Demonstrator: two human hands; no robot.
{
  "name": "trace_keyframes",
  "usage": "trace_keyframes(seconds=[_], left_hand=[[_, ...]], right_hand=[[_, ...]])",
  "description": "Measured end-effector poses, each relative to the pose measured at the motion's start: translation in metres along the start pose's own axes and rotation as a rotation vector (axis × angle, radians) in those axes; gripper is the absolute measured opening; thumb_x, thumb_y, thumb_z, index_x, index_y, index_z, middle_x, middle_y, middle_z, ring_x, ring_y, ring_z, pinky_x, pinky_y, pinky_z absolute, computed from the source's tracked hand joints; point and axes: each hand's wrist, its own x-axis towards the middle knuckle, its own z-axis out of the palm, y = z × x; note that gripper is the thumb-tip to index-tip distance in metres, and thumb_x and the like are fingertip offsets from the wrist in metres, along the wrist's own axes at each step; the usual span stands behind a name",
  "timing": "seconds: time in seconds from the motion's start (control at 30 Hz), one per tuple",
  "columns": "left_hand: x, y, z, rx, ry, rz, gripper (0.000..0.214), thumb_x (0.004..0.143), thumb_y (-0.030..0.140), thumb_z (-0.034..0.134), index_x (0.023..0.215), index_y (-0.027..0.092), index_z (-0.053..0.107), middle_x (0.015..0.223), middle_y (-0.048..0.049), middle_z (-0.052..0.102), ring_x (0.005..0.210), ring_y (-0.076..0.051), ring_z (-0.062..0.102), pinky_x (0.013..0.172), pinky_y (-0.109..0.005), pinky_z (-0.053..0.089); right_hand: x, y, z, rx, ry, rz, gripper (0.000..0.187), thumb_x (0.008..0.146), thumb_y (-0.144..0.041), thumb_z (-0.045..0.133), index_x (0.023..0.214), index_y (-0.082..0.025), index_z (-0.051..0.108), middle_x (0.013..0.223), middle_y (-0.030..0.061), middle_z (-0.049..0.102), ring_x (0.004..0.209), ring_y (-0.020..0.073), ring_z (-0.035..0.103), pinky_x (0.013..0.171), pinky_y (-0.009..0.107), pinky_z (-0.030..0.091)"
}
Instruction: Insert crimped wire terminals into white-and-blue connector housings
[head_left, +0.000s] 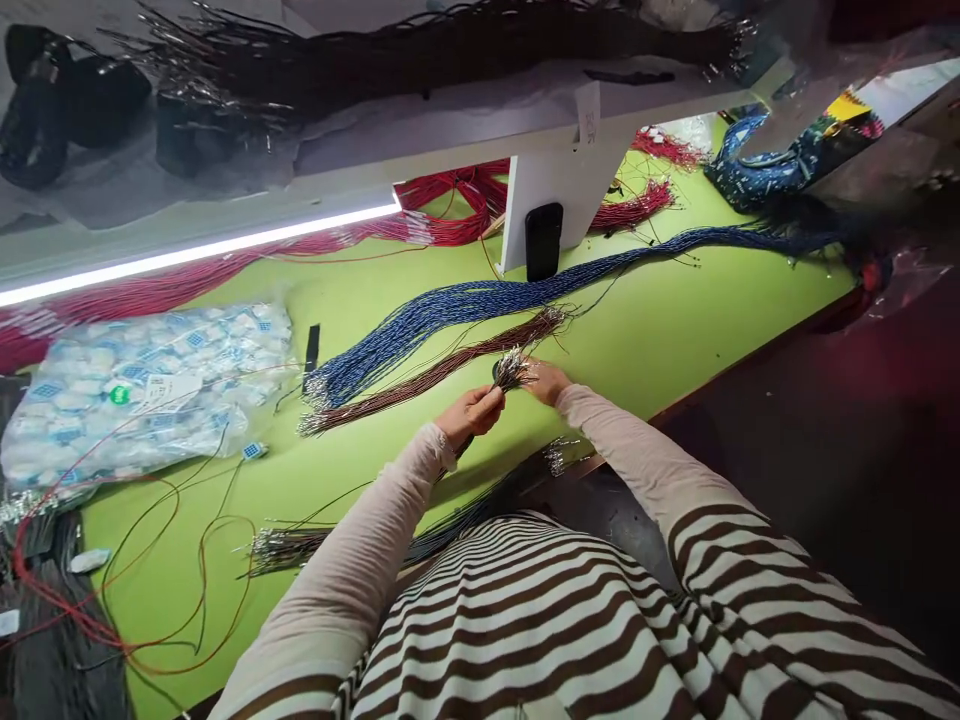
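Observation:
My left hand [480,410] is closed round a bundle of dark wires, whose silvery metal terminals [513,368] fan out above the thumb. Right beside those tips is my right hand [547,382], fingers curled in behind them and partly hidden; what they grip I cannot make out. A small dark round edge [496,370] shows behind the terminals, too covered to name. Just beyond my hands lies a bundle of brown wires [442,372], and past it a thick bundle of blue wires [450,305]. Closer to my body, black wires [480,505] run along the table edge.
A clear bag of white connectors [150,375] lies on the left of the green table [345,470], near loose red wires [90,625]. A phone [543,242] leans against a white shelf support [585,190]. Red wire bundles [180,270] lie under the shelf, below a light tube [225,240].

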Motion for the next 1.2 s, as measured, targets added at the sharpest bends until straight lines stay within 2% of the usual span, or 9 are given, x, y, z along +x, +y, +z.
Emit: trace_keyframes(seconds=[0.17,0.27,0.4,0.57,0.67,0.8,0.93,1.1,1.2], left_hand=[[0.006,-0.008,0.002,0.026,0.019,0.008,0.055,0.069,0.072,0.057,0.070,0.021,0.036,0.050,0.0099,0.029,0.038,-0.004,0.023,0.036,-0.019,0.018],[0.012,-0.014,0.006,0.094,0.051,0.002,0.055,0.068,0.073,0.057,0.070,0.021,0.036,0.050,0.0089,0.034,0.038,-0.005,0.028,0.035,-0.020,0.022],[0.016,-0.019,0.009,0.208,0.112,-0.024,0.051,0.067,0.066,0.062,0.071,0.020,0.040,0.050,0.0094,0.034,0.040,-0.005,0.030,0.037,-0.019,0.024],[0.018,-0.012,0.011,0.349,0.175,-0.070,0.047,0.064,0.057,0.070,0.068,0.019,0.043,0.048,0.0086,0.038,0.040,-0.006,0.035,0.038,-0.021,0.029],[0.020,-0.007,0.014,0.401,0.191,-0.084,0.045,0.063,0.056,0.070,0.069,0.019,0.045,0.051,0.0074,0.042,0.041,-0.007,0.038,0.039,-0.022,0.033],[0.023,-0.008,0.017,0.450,0.198,-0.103,0.043,0.062,0.053,0.072,0.070,0.019,0.046,0.055,0.0057,0.047,0.043,-0.008,0.043,0.041,-0.023,0.037],[0.027,-0.013,0.018,0.496,0.198,-0.119,0.041,0.060,0.049,0.074,0.071,0.019,0.048,0.056,0.0054,0.048,0.043,-0.010,0.046,0.041,-0.023,0.040],[0.030,-0.014,0.021,0.575,0.216,-0.111,0.033,0.065,0.042,0.071,0.069,0.019,0.048,0.054,0.0050,0.048,0.043,-0.010,0.045,0.041,-0.023,0.037],[0.031,-0.012,0.023,0.635,0.230,-0.090,0.031,0.065,0.037,0.072,0.066,0.020,0.047,0.052,0.0051,0.047,0.044,-0.010,0.043,0.042,-0.023,0.034]], right_hand=[[-0.055,0.000,-0.008,0.120,0.073,0.137,0.014,0.072,-0.018,0.070,0.087,-0.019,0.070,0.120,0.0101,0.057,0.108,0.0236,0.052,0.098,0.043,0.043],[-0.069,0.007,-0.018,0.236,0.156,0.201,0.015,0.077,-0.026,0.067,0.089,-0.018,0.069,0.112,0.0106,0.062,0.103,0.0229,0.056,0.095,0.043,0.045],[-0.056,0.015,-0.041,0.553,0.304,0.262,0.042,0.094,-0.044,0.038,0.114,-0.017,0.062,0.109,0.0100,0.064,0.090,0.0148,0.061,0.080,0.031,0.052],[-0.028,0.002,-0.060,1.060,0.425,0.331,0.037,0.071,-0.053,0.068,0.081,-0.018,0.070,0.079,0.0029,0.067,0.069,0.0116,0.058,0.070,0.026,0.049],[-0.021,-0.006,-0.063,1.001,0.336,0.259,0.033,0.068,-0.050,0.071,0.075,-0.018,0.071,0.075,0.0023,0.067,0.072,0.0135,0.059,0.072,0.027,0.049],[-0.022,-0.006,-0.068,0.795,0.365,0.144,0.029,0.076,-0.046,0.066,0.079,-0.018,0.073,0.082,0.0041,0.069,0.079,0.0154,0.061,0.077,0.029,0.049],[-0.022,-0.001,-0.075,0.630,0.199,-0.052,0.028,0.081,-0.043,0.062,0.081,-0.019,0.074,0.085,0.0056,0.069,0.078,0.0149,0.062,0.075,0.028,0.049],[-0.019,0.008,-0.082,0.577,0.246,0.017,0.027,0.084,-0.038,0.057,0.087,-0.018,0.074,0.090,0.0064,0.069,0.086,0.0160,0.063,0.084,0.029,0.048],[-0.020,0.006,-0.086,0.599,0.097,-0.005,0.028,0.083,-0.039,0.058,0.091,-0.018,0.073,0.090,0.0054,0.069,0.088,0.0174,0.063,0.082,0.030,0.049]])
